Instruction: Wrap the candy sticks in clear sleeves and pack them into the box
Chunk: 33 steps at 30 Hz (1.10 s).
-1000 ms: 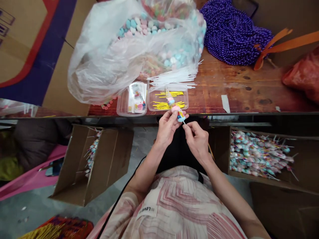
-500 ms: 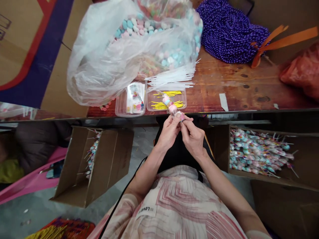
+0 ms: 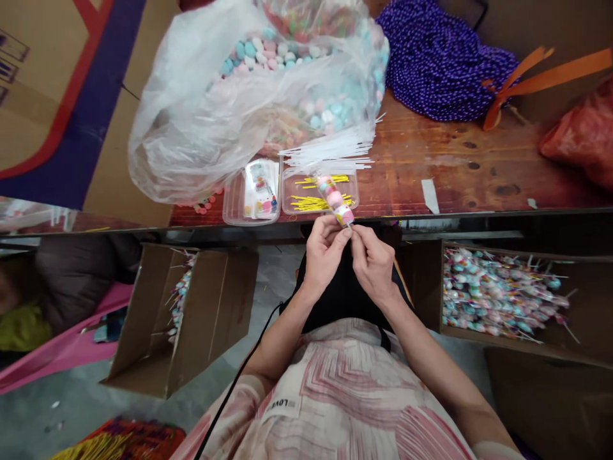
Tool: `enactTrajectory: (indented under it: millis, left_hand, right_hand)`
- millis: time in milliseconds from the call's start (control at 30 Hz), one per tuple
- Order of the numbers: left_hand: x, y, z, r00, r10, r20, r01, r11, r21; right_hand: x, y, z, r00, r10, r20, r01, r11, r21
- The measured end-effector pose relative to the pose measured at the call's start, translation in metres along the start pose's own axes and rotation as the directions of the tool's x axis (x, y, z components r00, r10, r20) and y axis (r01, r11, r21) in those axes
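Note:
My left hand [image 3: 324, 250] and my right hand [image 3: 372, 258] meet just below the table edge, fingers pinched together. Between them they hold a candy skewer [image 3: 335, 197], a clear wrapped stick of pink, white and blue sweets that points up and away over a small clear tray of yellow twist ties [image 3: 306, 191]. The left fingertips grip its lower end; the right fingertips pinch close beside them. A bundle of white plastic sticks [image 3: 335, 150] lies just beyond the tray.
A big clear bag of pastel candies [image 3: 249, 96] fills the table's left. Purple bead strands [image 3: 440, 57] and a red bag [image 3: 582, 137] lie right. A second clear tray [image 3: 251, 191] holds small packets. Cardboard boxes of finished skewers stand at left [image 3: 182, 306] and right [image 3: 498, 294].
My right hand has closed in from the stick's lower tip to meet my left hand. The skewer has tilted more upright over the tray.

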State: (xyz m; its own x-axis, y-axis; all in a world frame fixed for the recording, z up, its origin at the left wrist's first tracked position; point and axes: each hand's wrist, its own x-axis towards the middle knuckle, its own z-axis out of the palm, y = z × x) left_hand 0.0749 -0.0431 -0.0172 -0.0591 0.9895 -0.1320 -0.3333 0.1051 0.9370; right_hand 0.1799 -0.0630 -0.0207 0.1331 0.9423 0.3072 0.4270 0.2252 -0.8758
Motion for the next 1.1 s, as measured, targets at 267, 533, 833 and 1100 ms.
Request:
enactTrajectory:
  millis: [267,533,833,1100]
  left_hand:
    - [0.004,-0.01,-0.005,0.999,0.05,-0.018,-0.049,0.996,0.075]
    - [-0.003,-0.016,-0.015,0.993,0.116,0.014,-0.113,0.916,0.385]
    - [-0.008,-0.004,-0.032,0.978,0.029,0.206,-0.081,0.965,0.248]
    - [0.004,0.001,-0.009,0.974,-0.195,0.118,0.209,0.971,-0.115]
  right_hand:
    - [-0.011,-0.011,-0.005,0.947,0.272,0.173,-0.315,0.894,0.319]
    - [-0.008,-0.004,0.001,0.913,0.377,0.154,-0.404,0.788,0.465]
    - [-0.005,-0.005,-0.001,0.939,0.335,0.08,-0.339,0.857,0.388]
    - [-0.009,-0.007,0.003,0.95,0.299,0.085,-0.31,0.883,0.354]
